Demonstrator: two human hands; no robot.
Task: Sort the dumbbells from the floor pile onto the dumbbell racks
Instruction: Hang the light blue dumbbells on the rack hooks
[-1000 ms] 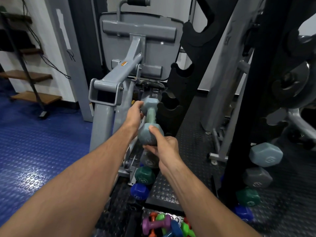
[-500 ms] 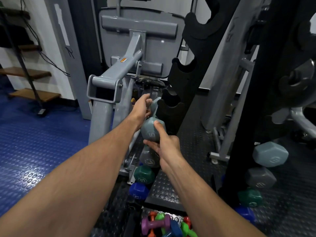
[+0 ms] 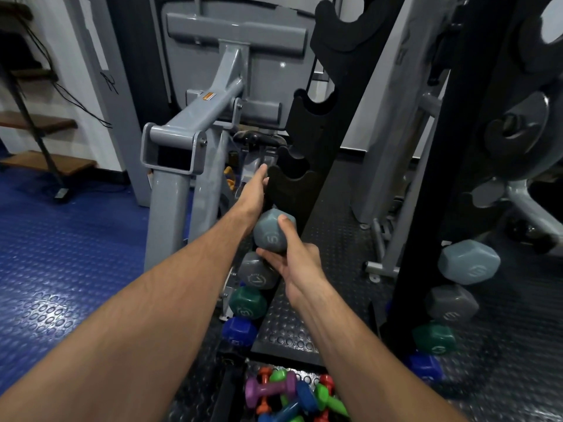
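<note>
Gym flooring of studded rubber runs under a black rack (image 3: pixel 307 147), where a blue-grey dumbbell (image 3: pixel 272 231) sits at a cradle above the grey one (image 3: pixel 259 271). Right hand (image 3: pixel 297 260) cups its near head between thumb and fingers; left hand (image 3: pixel 254 190) reaches to the far end, grip hidden. If the handle misses the notch, I judge it could drop onto the weights below.

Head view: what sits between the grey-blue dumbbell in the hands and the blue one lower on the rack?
In the head view, a grey dumbbell and a green dumbbell sit between the grey-blue dumbbell and the blue dumbbell.
</note>
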